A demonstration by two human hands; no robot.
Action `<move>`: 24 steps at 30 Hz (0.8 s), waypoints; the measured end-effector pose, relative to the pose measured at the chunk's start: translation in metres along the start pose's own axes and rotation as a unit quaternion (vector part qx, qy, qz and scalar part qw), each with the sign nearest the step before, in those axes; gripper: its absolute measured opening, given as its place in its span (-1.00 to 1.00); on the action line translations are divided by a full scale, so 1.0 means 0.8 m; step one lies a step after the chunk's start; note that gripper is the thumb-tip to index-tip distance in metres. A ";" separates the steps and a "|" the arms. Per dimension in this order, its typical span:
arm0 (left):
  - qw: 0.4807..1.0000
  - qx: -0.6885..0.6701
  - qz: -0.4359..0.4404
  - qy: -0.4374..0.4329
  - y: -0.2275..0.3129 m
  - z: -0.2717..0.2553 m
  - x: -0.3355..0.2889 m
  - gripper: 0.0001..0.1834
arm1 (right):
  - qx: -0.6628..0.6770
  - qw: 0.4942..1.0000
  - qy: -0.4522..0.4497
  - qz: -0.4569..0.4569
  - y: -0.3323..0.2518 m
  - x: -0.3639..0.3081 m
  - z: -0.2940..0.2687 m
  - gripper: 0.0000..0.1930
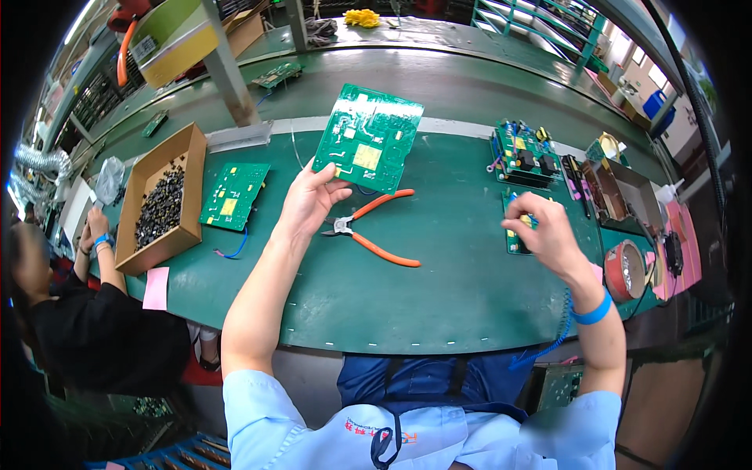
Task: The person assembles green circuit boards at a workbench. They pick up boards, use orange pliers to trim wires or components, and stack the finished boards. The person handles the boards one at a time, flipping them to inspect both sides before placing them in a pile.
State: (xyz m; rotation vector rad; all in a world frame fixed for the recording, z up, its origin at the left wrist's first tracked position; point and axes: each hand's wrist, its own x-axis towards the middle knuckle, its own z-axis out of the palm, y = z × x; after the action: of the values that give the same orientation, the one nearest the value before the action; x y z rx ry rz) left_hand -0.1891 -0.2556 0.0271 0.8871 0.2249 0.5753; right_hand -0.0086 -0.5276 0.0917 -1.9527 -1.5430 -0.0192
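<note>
My left hand (313, 196) grips a green circuit board (381, 117) by its lower left corner, thumb on its near face, and holds it tilted above the table. Just below that hand lie diagonal cutters (389, 257) with orange handles spread apart. My right hand (548, 235), a blue wrist strap (593, 308) on its arm, is closed with curled fingers over another green board (511, 244), which it partly covers. Whether anything sits between those fingertips is hidden. Beyond it stands a stack of boards (523, 153) carrying black and blue parts.
A cardboard box (196, 168) of small black parts stands left, beside a green board (235, 196) with a blue wire. At right are a metal tray (638, 196) and a red round tin (624, 270). A co-worker (102, 337) sits at far left. A conveyor (423, 82) runs behind.
</note>
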 end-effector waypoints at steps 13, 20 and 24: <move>0.999 -0.013 -0.047 -0.011 -0.009 0.005 -0.004 -0.81 | 0.348 0.928 -0.025 0.131 0.015 0.017 0.073 -0.86; 0.997 0.007 -0.058 -0.043 -0.015 0.000 -0.005 -0.78 | 0.463 0.867 0.009 0.183 0.041 0.013 0.085 -0.75; 0.994 0.026 -0.081 -0.071 -0.024 0.007 -0.003 -0.79 | 0.585 0.774 0.025 0.240 0.045 0.013 0.091 -0.59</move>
State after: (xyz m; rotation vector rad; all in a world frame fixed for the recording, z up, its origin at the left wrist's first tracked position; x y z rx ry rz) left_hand -0.1819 -0.2702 0.0152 0.9461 0.1807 0.3545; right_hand -0.0003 -0.4872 0.0214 -1.1773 -0.6060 0.8831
